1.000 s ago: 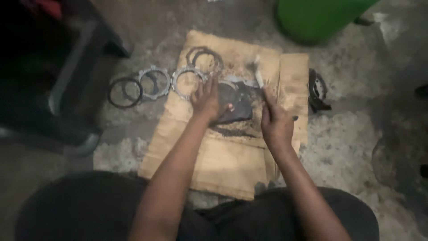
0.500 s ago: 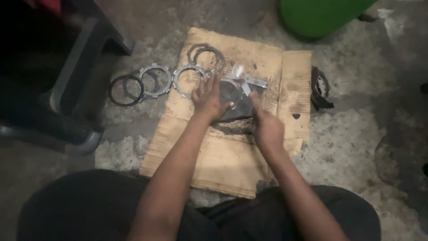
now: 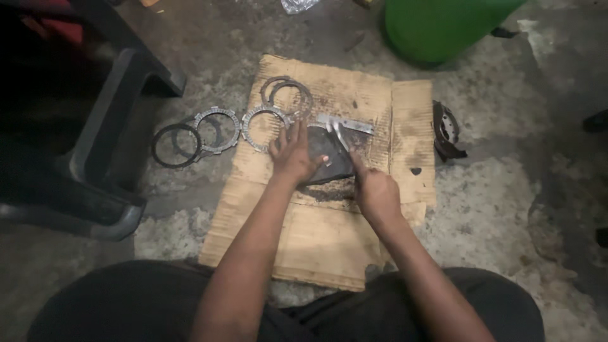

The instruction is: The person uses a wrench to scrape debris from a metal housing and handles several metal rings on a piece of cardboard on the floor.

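A dark round metal part (image 3: 329, 158) lies on a sheet of brown cardboard (image 3: 316, 240) on the concrete floor. My left hand (image 3: 292, 155) presses flat on the part's left side, fingers spread. My right hand (image 3: 373, 190) grips a slim metal tool (image 3: 342, 138) whose bright tip rests on the part's upper right edge. A flat silvery strip (image 3: 351, 123) lies just beyond the part. Several toothed and plain metal rings (image 3: 218, 130) are laid out to the left, two of them (image 3: 288, 95) at the cardboard's top left.
A green barrel (image 3: 443, 25) stands at the top right. A dark curved part (image 3: 446, 130) lies right of the cardboard. A black plastic stool or frame (image 3: 95, 152) fills the left side. My dark-clothed knees are at the bottom.
My right hand has shifted left and down along the dark part, with the tool's tip now nearer the part's top edge. My left hand stays pressed on the part.
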